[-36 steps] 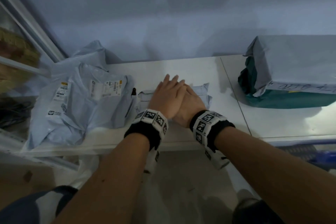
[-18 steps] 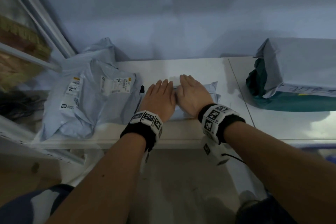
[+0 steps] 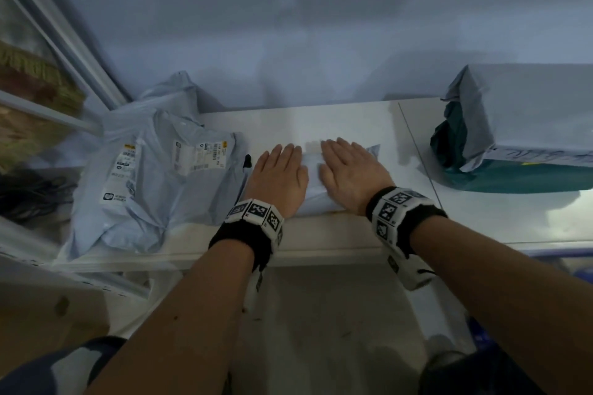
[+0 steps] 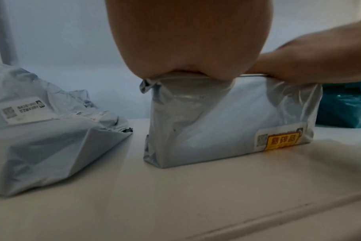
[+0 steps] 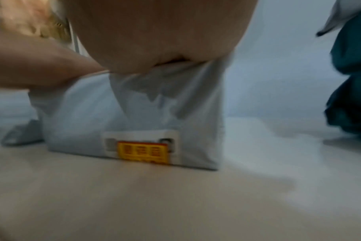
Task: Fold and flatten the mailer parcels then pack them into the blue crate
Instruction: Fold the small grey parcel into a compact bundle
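A folded pale grey mailer parcel (image 3: 313,189) lies on the white table (image 3: 337,234) near its front edge. My left hand (image 3: 277,175) and right hand (image 3: 348,170) lie flat on top of it, side by side, with straight fingers pressing down. In the left wrist view the parcel (image 4: 227,124) shows a yellow and red sticker (image 4: 282,141) on its near side, and the heel of my left hand (image 4: 188,48) sits on its top edge. The right wrist view is blurred but shows the same parcel (image 5: 134,117) and sticker (image 5: 142,152) under my right hand (image 5: 159,35).
A loose pile of pale blue mailers (image 3: 147,176) with white labels lies on the table at the left. A large box wrapped in grey and teal plastic (image 3: 519,128) stands at the right. A metal shelf frame (image 3: 64,51) rises at far left. The wall runs close behind.
My hands were stacked one on the other at the parcel's middle; they have slid apart and now lie flat side by side on it.
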The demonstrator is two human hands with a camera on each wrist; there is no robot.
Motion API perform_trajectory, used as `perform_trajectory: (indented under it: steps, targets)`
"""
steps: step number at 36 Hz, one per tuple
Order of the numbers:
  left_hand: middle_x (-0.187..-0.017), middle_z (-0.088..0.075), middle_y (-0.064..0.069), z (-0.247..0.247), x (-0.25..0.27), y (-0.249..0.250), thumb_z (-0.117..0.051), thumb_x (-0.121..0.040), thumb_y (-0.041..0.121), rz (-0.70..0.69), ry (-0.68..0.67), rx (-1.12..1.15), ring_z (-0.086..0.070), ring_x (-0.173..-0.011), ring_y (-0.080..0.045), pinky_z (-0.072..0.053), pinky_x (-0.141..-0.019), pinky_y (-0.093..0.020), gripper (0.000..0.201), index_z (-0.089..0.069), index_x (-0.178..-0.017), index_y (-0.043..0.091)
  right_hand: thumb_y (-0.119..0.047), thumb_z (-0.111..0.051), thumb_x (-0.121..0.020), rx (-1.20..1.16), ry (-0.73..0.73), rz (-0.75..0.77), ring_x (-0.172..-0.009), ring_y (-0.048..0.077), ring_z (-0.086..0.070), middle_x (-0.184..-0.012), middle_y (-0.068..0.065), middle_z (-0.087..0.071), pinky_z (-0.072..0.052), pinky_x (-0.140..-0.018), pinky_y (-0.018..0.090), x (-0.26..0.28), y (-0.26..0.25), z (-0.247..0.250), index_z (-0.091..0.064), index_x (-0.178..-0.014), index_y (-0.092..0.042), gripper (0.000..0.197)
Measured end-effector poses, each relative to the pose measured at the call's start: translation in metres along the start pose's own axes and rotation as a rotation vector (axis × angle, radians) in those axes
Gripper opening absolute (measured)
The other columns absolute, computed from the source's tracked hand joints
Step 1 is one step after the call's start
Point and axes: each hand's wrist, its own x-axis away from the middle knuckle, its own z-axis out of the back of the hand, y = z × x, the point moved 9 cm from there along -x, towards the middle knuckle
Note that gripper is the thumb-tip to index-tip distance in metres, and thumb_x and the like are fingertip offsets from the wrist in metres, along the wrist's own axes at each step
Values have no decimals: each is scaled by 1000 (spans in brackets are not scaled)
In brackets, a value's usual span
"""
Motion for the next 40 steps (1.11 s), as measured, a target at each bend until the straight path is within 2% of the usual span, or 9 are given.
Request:
perform_trajectory:
  steps: [7,9,11,15,19,23,33,38,40]
  targets:
    - [-160,-14,-8,-5,-2,-7,-15,-104,32,94,-21,95,-10,-148,-22,-1,-120,-34,54,-14,-152,6,-31,-16,-102,-71,1,-104,-143,33,-26,-152,19,-33,-14,-120,42,3,29,0,-28,-146,4,58]
    - [-160,-13,-11,-8,-3,-13,-17,-105,31,131,-34,139,-9,-148,-24,-1,-121,-34,55,-14,-151,3,-19,-16,-98,-213,-78,-72,-111,47,-57,-122,36,-56,-41,-103,57,0,25,-7,-50,-119,17,54]
    - [-159,-14,-14,-10,-6,-21,-22,-105,30,191,-25,259,-10,-147,-26,-2,-121,-34,55,-15,-150,-1,-6,-24,-94,-321,-29,-75,-87,47,-63,-102,39,-61,-52,-85,59,-5,30,-11,-55,-98,13,36]
    - [-155,-23,-17,-15,-4,-39,-31,-102,42,385,-42,547,-25,-141,-28,-20,-117,-38,62,-24,-147,0,-20,-28,-103,-428,115,-340,-124,34,-43,-139,22,-42,-38,-95,34,2,52,1,-38,-134,3,40]
    - [-153,-31,-12,-16,0,-47,-33,-101,45,474,-86,684,-33,-139,-27,-26,-110,-31,61,-22,-150,10,-34,-24,-103,-497,-2,-456,-118,37,-48,-133,20,-51,-37,-94,37,3,61,-6,-36,-136,-13,40]
    - [-129,-49,-15,-9,3,-43,-23,-104,36,478,-88,593,-48,-119,-31,-35,-91,-31,42,-44,-123,6,-27,-27,-102,-300,-61,-415,-102,36,-54,-125,15,-46,-44,-85,42,8,54,-4,-39,-124,-10,30]
    - [-127,-46,-16,-2,14,-42,-26,-104,31,505,-85,668,-49,-112,-33,-48,-93,-45,36,-41,-125,5,-31,-28,-103,-410,-81,-514,-109,42,-52,-126,19,-46,-46,-93,54,14,52,5,-39,-126,-8,34]
    - [-129,-44,-23,10,20,-58,-27,-103,15,615,74,870,-46,-119,-34,-36,-100,-42,34,-38,-130,-3,-43,-28,-100,-702,26,-667,-106,39,-53,-110,15,-50,-46,-90,45,20,62,6,-41,-118,-9,41]
    - [-115,-48,-14,14,21,-59,-34,-102,26,610,83,914,-47,-109,-24,-35,-98,-36,31,-45,-120,2,-42,-29,-99,-752,69,-668,-103,37,-55,-110,16,-54,-46,-90,42,21,65,9,-41,-111,-9,37]
